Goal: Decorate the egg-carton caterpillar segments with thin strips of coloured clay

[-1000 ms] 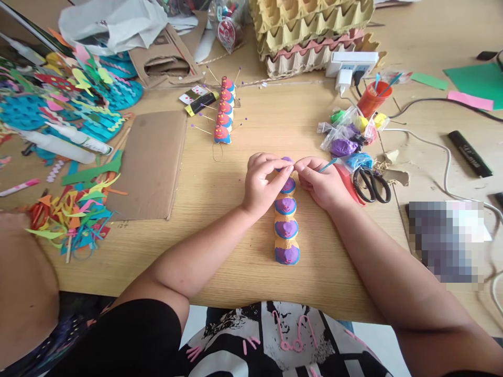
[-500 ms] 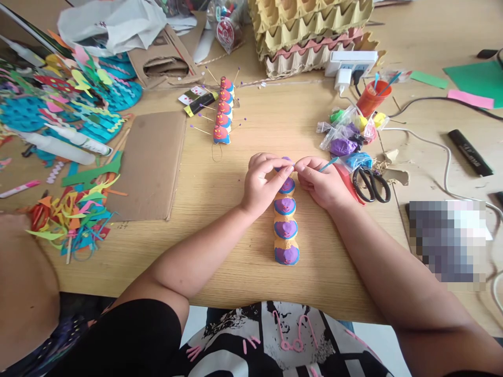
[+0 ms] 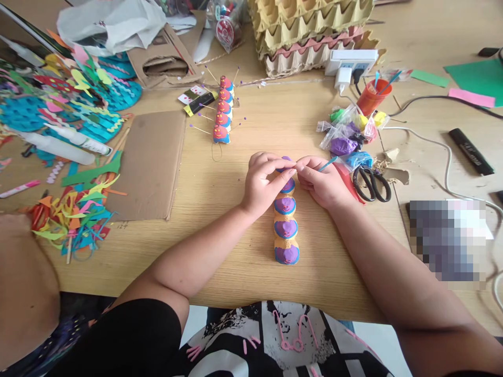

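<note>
Over the far end of a painted egg-carton caterpillar (image 3: 285, 229), my two hands meet at the fingertips. The caterpillar lies lengthwise in front of me, its bumps yellow and blue with purple clay and small pink face marks. My left hand (image 3: 261, 183) is closed in a pinch of thumb and forefinger; whatever is between them is too small to name. A thin blue stick tool (image 3: 328, 164) sticks out from my right hand (image 3: 324, 183), whose fingers are curled round it. Its tip is hidden by the fingers.
Farther off stands a red-and-blue caterpillar (image 3: 222, 116) with pin-like legs. Bagged coloured clay (image 3: 343, 145), black scissors (image 3: 371, 184) and an orange cup (image 3: 371, 98) are at right. Cardboard (image 3: 147, 167) and paper scraps (image 3: 84, 214) lie left. A person's arm (image 3: 27, 293) is at the left edge.
The joined fingertips have shifted very slightly to the right. Both hands keep their pinch, and the caterpillar stays in place.
</note>
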Motion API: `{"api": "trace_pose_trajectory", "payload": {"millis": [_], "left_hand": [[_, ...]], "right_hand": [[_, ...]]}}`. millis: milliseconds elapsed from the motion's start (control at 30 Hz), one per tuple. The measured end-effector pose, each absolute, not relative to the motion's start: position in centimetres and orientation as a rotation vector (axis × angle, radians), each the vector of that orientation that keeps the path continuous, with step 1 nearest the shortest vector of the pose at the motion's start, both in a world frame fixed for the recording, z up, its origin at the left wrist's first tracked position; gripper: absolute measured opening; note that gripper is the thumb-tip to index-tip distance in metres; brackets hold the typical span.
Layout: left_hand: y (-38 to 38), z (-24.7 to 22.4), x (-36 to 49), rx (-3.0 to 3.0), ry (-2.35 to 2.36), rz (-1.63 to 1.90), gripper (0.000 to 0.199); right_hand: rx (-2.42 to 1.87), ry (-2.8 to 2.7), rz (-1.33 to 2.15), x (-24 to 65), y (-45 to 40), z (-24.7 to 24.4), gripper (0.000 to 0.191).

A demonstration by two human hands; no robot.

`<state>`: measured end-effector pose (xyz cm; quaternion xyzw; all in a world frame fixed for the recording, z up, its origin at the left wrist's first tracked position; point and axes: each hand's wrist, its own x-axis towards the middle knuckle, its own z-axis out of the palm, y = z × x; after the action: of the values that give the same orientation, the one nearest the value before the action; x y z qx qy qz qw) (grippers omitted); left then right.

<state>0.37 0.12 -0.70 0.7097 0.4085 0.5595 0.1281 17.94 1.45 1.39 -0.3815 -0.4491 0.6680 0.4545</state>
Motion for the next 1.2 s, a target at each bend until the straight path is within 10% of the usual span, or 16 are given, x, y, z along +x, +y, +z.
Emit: {"api": "trace_pose_trajectory", "payload": {"millis": [1200], "left_hand": [[0.16, -0.90, 0.12, 2.038, 1.265, 1.608, 0.027]], "right_hand": [[-0.912, -1.130, 1.640, 17.85, 1.27, 1.52, 0.051]]}}
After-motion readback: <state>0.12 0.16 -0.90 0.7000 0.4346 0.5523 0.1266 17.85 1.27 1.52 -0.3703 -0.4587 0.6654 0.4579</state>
